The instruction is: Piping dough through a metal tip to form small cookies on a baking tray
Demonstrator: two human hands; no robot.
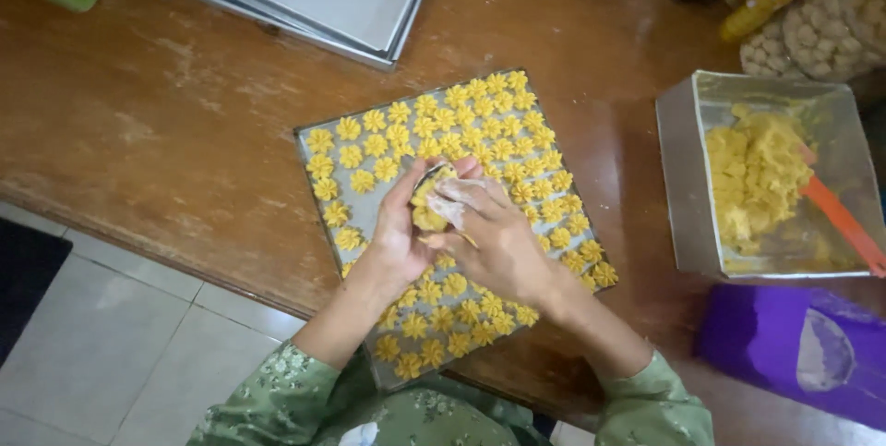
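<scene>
Piping step: left hand (399, 238) and right hand (503, 243) both clenched on the dough bag (443, 198) over the tray (365, 217). Next move calls for aiming at the bare spot left of the bag.

The surface (166, 123) is worn, matt brown wood. The tray (365, 215) is dull grey metal; the tub (683, 178) at the right edge is glossy clear plastic. The dough (757, 174) looks soft and crumbly.

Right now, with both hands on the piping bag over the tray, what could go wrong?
1. The left hand and right hand hold the piping bag low over the piped cookies; a wrist could squash some.
2. The baking tray overhangs the table edge near the body; a nudge might tip it.
</scene>
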